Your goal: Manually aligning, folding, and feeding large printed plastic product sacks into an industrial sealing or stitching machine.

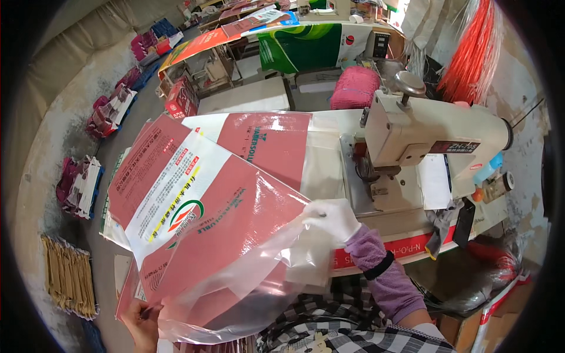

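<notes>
A dusky-red and white printed bag (pixel 235 215) is stretched at a slant between my hands, with a clear plastic liner (pixel 235 294) sticking out of its near edge. My right hand (pixel 332 219), in a white glove, pinches the bag's right corner and the plastic there. At the lower left my bare left hand (pixel 141 325) is closed on the bag's near corner; its fingertips are partly hidden. Beneath lies a pile of similar bags (pixel 265 138), one showing its own clear liner. Right of my right hand stands a cream sewing machine (pixel 429 129).
A pink thread cone (pixel 355 87) stands behind the machine. Red and white strands (pixel 474 53) hang at the upper right. A phone-like black object (pixel 464 222) and a grey cloth (pixel 440 229) lie by the table's front edge. Folded bundles (pixel 79 185) line the left wall.
</notes>
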`<act>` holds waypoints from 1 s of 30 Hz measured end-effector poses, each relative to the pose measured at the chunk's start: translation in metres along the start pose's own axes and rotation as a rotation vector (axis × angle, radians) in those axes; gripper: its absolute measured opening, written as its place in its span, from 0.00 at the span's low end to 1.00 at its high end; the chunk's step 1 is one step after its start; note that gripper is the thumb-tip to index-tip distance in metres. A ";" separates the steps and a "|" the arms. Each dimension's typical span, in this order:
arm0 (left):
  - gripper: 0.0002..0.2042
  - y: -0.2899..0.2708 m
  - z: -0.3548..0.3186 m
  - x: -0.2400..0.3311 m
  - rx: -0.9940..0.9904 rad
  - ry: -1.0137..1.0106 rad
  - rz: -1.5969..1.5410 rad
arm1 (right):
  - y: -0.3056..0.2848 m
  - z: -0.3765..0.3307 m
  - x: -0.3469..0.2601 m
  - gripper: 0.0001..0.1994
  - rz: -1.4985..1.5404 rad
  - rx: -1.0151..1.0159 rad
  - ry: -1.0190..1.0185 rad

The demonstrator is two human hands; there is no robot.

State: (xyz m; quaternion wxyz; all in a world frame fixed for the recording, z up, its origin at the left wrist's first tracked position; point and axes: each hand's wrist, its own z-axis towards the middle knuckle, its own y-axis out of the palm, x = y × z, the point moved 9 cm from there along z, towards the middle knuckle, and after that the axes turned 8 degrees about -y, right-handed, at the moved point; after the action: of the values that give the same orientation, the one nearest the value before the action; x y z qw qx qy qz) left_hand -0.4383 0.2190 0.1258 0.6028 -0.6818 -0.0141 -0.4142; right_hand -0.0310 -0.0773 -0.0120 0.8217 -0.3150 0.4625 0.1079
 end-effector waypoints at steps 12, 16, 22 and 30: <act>0.14 -0.018 0.014 0.003 0.049 0.022 0.103 | 0.022 -0.032 -0.023 0.07 -0.190 0.197 -0.341; 0.14 -0.013 0.017 -0.022 0.051 0.077 0.057 | 0.030 -0.017 0.031 0.08 0.073 0.152 0.223; 0.08 -0.002 -0.019 -0.011 -0.260 0.057 0.442 | 0.028 0.019 0.017 0.13 -0.450 -0.094 0.254; 0.17 -0.092 0.149 -0.105 0.162 0.267 -0.795 | 0.108 0.018 -0.196 0.11 -0.019 -0.321 -0.683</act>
State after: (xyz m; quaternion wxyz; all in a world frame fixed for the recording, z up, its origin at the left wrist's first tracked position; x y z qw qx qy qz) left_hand -0.4740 0.4187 0.1498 0.4444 -0.5141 -0.2301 -0.6966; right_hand -0.1772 0.0402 0.1118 0.8696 -0.3901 0.1363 0.2704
